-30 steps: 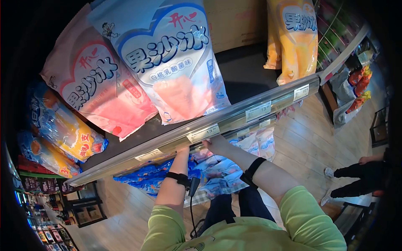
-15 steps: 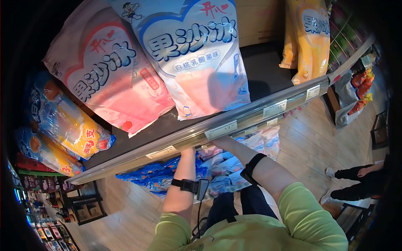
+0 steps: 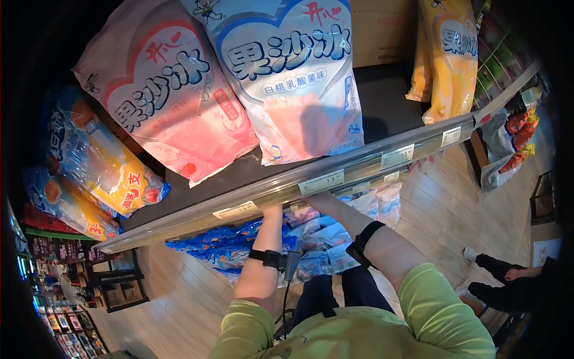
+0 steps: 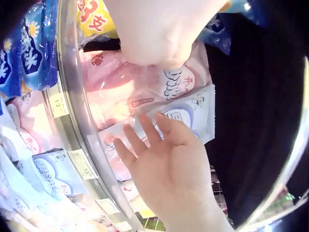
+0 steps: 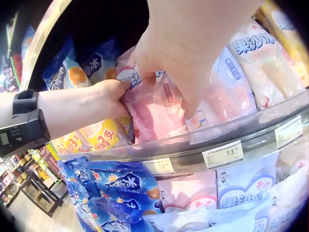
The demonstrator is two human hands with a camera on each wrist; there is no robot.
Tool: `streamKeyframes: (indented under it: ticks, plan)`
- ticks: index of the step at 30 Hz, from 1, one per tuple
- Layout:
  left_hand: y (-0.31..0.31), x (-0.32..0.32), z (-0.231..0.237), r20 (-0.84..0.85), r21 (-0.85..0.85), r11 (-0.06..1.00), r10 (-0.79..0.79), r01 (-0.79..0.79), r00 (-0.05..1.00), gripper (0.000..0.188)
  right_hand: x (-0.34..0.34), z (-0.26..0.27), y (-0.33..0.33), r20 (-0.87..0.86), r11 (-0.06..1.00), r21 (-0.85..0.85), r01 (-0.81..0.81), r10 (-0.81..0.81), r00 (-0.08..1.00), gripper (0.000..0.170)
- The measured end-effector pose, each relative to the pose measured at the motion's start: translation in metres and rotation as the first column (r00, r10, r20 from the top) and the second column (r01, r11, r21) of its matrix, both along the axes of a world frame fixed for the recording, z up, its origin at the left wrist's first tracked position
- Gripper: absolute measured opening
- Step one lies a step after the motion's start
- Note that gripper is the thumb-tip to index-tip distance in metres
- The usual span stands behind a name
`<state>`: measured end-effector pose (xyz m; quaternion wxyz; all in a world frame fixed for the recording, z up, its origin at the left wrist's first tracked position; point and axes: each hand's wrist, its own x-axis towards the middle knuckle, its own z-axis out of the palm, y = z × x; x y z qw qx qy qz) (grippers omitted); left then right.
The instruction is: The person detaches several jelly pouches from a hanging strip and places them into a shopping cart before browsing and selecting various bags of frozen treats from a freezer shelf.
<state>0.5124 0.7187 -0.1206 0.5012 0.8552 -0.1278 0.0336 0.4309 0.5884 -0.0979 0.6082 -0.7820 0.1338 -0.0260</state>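
Note:
A pink ice bag [image 5: 153,116] lies on a shelf below the upper one. At its left side, my left hand [image 5: 112,94] grips its edge, fingertips mostly hidden; the left wrist view shows that hand [image 4: 159,31] over the bag. My right hand [image 5: 181,43] reaches down over the bag's front. Seen palm-on in the left wrist view, the right hand [image 4: 169,162] has its fingers spread across the pink bag [image 4: 118,79] and the white-blue bag [image 4: 205,116] beside it. In the head view the upper shelf's rail hides most of both hands.
Large pink [image 3: 179,113] and white-blue bags [image 3: 299,113] lean on the upper shelf, above my forearms. The shelf rail [image 5: 193,159] carries price tags. Blue bags [image 5: 116,186] lie below it. Another person's legs [image 3: 502,281] are at the far right of the head view.
The head view has shifted, so the upper bags and rail appear farther right. Both hands remain under the upper shelf, and the bystander's legs have moved slightly.

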Motion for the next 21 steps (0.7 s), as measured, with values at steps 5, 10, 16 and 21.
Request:
streamKeyframes:
  ticks: [5,10,16,21]
  plan:
    - [-0.011,-0.030,0.021,0.068,-0.130,0.990,0.058,-0.049,0.996,0.025,-0.008,0.000,0.000,-0.003,0.995,0.096,0.030,-0.030,1.000,0.036]
    - [0.005,-0.012,0.024,-0.180,-0.004,0.992,-0.124,0.126,0.976,0.030,-0.017,0.002,0.001,-0.088,0.994,0.109,0.033,-0.023,0.996,0.040]
    - [0.028,-0.050,0.037,-0.140,-0.263,0.959,-0.145,0.105,0.980,0.031,-0.052,0.012,0.011,0.039,0.990,0.101,0.098,-0.102,0.994,0.038]
    - [0.108,-0.139,0.043,-0.358,-0.218,0.958,-0.257,0.187,0.898,0.032,-0.101,0.019,-0.018,-0.120,0.963,-0.020,-0.269,0.265,0.957,0.032]
